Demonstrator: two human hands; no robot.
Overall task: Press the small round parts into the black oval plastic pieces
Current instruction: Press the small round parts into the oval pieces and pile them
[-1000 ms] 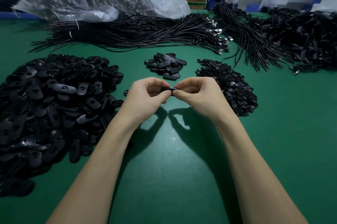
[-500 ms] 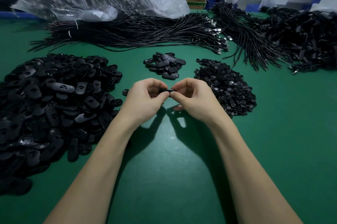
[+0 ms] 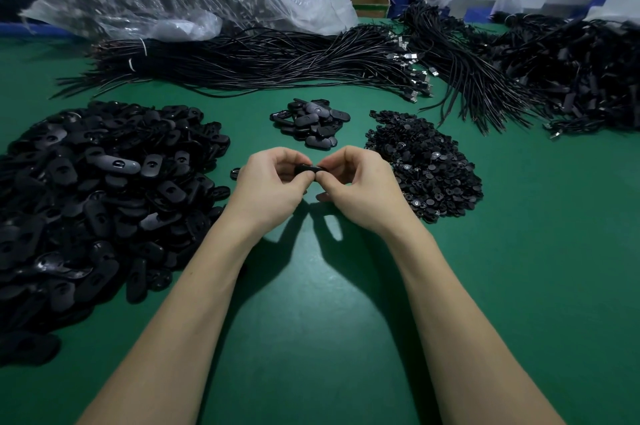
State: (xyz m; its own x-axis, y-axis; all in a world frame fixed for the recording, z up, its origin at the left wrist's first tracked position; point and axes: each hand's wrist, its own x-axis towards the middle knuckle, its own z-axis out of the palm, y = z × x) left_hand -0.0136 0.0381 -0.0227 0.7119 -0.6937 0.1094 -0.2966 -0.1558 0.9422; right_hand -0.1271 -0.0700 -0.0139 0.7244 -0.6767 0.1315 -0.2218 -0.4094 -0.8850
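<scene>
Little moved; both hands' curled fingers (image 3: pixel 313 176) still pinch oval piece (image 3: pixel 309 168).

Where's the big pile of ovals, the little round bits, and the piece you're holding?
big oval pile (image 3: pixel 104 189): head view, middle.
round parts pile (image 3: pixel 424 165): head view, centre.
held oval piece (image 3: pixel 309 168): head view, top edge.

Both hands (image 3: pixel 311 182) pinch one black oval piece (image 3: pixel 309 168).

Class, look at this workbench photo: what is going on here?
A person holds one black oval piece between the left hand and the right hand, above a green table. A big pile of oval pieces lies left, small round parts right, and a small pile beyond.
</scene>
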